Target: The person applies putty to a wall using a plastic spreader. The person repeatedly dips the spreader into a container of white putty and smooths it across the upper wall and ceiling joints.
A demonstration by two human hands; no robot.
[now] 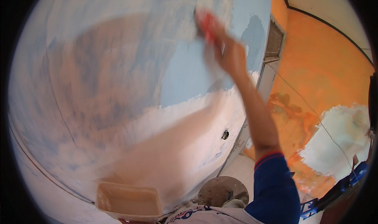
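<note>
My right hand point(231, 57) is raised high against the wall and closed round a red-handled tool point(210, 24), which looks like a wide paint brush. Motion blurs the tool, and its dark end meets the pale-smeared blue wall point(189, 74). Low in the picture is a beige rectangular plastic tub point(156, 202) with something pale and smooth inside. Only a bit of my left hand point(123, 221) shows, under the tub's near side, holding it; the rest is hidden.
Below the wall stands a round, dirty-topped container point(214, 188). A round socket hole point(225, 134) sits low in the wall. Beyond a narrow door frame point(274, 41), an orange wall point(315, 62) carries a whitish patch and a hanging wire. Blue and dark objects point(334, 196) lie at right.
</note>
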